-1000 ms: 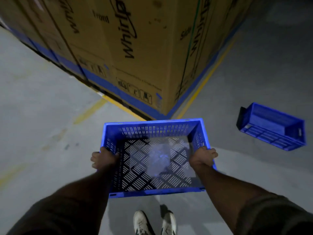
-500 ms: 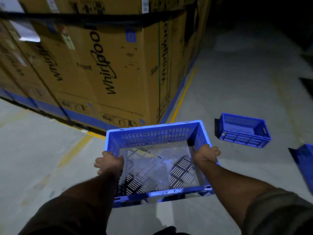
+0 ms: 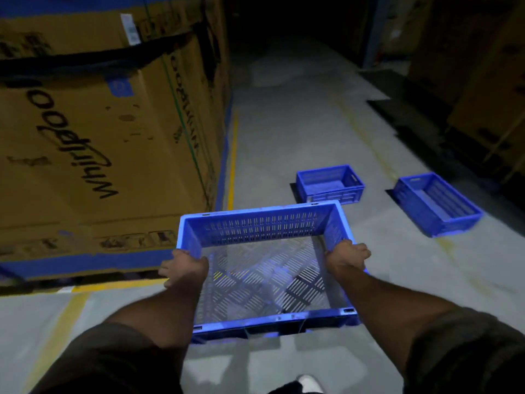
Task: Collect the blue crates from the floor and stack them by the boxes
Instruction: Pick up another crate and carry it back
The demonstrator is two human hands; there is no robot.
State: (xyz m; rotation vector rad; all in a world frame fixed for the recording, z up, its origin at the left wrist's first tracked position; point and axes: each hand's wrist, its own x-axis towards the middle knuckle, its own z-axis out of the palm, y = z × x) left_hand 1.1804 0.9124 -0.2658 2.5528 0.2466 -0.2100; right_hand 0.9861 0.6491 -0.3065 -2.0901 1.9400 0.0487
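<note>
— Dim warehouse aisle, grey concrete floor (image 3: pixel 298 132) with yellow lines; tall brown cardboard appliance boxes (image 3: pixel 99 143) at ten o'clock. Anything in hand?

— Yes: perforated blue plastic crate (image 3: pixel 264 268) at six o'clock, carried clear of the floor. Left hand (image 3: pixel 184 265) clamped over its left rim, right hand (image 3: pixel 346 257) clamped over its right rim.

— More to collect?

— Two: small solid-walled blue crate (image 3: pixel 331 183) at one o'clock on the floor, long blue crate (image 3: pixel 437 203) at two o'clock, well apart from the boxes.

— Handling?

— Probably light and stiff, being empty slotted plastic; smooth rims could slip. Best gripped at opposite short rims, kept level.

— Next?

— Likely set down beside the boxes, then fetch the rest.
</note>
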